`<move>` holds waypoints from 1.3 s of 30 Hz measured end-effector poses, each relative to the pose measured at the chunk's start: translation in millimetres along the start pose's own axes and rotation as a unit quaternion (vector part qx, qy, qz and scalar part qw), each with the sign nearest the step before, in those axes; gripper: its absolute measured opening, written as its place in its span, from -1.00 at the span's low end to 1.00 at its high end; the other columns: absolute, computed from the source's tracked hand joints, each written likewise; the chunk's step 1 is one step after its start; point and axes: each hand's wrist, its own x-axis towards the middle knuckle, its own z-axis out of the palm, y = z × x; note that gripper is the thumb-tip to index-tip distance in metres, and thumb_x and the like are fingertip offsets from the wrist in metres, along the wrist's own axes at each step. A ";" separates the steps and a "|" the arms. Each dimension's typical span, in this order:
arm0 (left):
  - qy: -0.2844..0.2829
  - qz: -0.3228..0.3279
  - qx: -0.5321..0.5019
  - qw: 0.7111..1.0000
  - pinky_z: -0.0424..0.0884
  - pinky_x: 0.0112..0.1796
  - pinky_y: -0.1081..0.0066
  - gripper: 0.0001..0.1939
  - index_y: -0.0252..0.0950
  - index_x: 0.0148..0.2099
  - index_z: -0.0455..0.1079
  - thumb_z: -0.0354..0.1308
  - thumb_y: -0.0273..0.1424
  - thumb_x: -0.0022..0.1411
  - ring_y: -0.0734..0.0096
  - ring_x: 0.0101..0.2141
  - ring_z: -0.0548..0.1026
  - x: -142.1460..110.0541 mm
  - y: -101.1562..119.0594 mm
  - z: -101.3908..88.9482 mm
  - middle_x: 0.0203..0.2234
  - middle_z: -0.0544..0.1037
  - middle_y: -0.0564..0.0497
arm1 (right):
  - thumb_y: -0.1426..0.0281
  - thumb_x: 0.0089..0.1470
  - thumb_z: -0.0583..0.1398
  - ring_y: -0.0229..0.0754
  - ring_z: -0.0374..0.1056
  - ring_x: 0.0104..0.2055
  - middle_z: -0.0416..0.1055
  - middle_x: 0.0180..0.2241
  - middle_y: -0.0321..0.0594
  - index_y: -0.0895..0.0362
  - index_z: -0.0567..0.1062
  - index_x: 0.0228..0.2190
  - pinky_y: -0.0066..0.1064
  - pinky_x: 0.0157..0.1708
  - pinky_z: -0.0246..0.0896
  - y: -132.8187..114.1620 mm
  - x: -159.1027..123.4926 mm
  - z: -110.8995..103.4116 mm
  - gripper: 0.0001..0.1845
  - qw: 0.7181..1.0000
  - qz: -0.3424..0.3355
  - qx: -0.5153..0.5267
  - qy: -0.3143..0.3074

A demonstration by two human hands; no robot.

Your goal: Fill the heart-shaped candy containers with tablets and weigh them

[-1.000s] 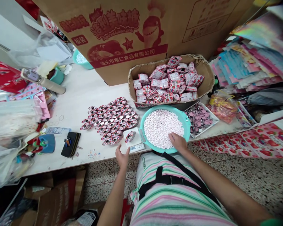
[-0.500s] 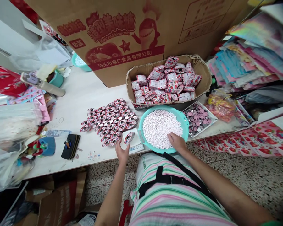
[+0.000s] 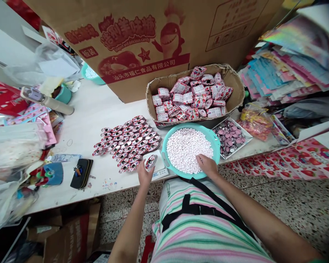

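My left hand (image 3: pixel 145 174) has its thumb and fingers closed around a small open-topped strawberry-print packet (image 3: pixel 151 162). The packet is over the white digital scale (image 3: pixel 159 165); whether it rests on the plate I cannot tell. To its left stand several rows of similar packets (image 3: pixel 131 142), their dark openings facing up. On the right, my right hand (image 3: pixel 207 166) is closed at the near edge of a heap of small white candies (image 3: pixel 188 148) in a turquoise basin (image 3: pixel 169 167). What its fingertips hold is hidden.
Behind the basin, a cut-down cardboard box (image 3: pixel 235 87) holds more strawberry packets. A tray of pink round lids (image 3: pixel 230 138) sits right of the basin. A large printed carton (image 3: pixel 142 47) blocks the back. A black wallet (image 3: pixel 81 173) and a beige tumbler (image 3: pixel 57 105) lie left.
My left hand has closed in on the packet at the scale, shifting slightly right and up. My right hand stays at the candies, nearly unmoved. The view has shifted a little.
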 end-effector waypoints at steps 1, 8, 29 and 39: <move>-0.008 0.008 0.007 1.000 0.24 0.03 0.14 -0.38 -0.31 0.13 0.16 0.20 -0.24 0.03 0.09 0.01 0.31 4.6 2.0 1.9 -0.04 0.37 -0.20 | 0.21 0.21 -0.08 -0.26 0.20 -0.48 0.46 -0.42 -0.23 0.08 0.45 -0.36 -0.40 -0.50 -0.29 0.7 -0.2 0.8 -0.63 1.000 -0.001 0.000 -0.001; -0.150 0.007 0.061 0.987 0.32 -0.13 0.24 -0.61 -0.28 0.00 0.27 0.12 -0.44 0.08 0.16 -0.15 0.41 23.2 16.7 3.1 -0.20 0.45 -0.15 | 0.22 0.17 -0.05 -0.25 0.21 -0.51 0.48 -0.38 -0.19 0.07 0.46 -0.35 -0.39 -0.50 -0.23 7.8 -3.2 9.4 -0.66 1.000 0.001 -0.008 0.004; -0.040 -0.157 0.142 0.976 0.33 -0.27 0.39 -0.63 -0.19 -0.02 0.31 0.13 -0.44 0.08 0.23 -0.17 0.39 109.6 -240.4 -168.0 -0.21 0.37 -0.08 | -0.10 -0.26 0.06 0.19 0.31 -0.54 0.42 -0.52 -0.02 -0.47 0.48 -0.49 -0.08 -0.57 0.07 4.9 -28.1 51.1 -0.75 0.965 0.229 0.121 0.049; -0.030 -0.140 0.174 0.974 0.37 -0.25 0.35 -0.56 -0.21 0.09 0.23 0.08 -0.46 0.14 0.18 -0.05 0.30 152.5 -253.9 -135.8 -0.10 0.26 -0.12 | -0.02 -0.22 0.11 0.10 0.40 -0.46 0.52 -0.40 -0.18 -0.30 0.55 -0.49 -0.20 -0.54 0.23 -18.9 -46.0 42.3 -0.73 0.969 0.193 0.141 0.059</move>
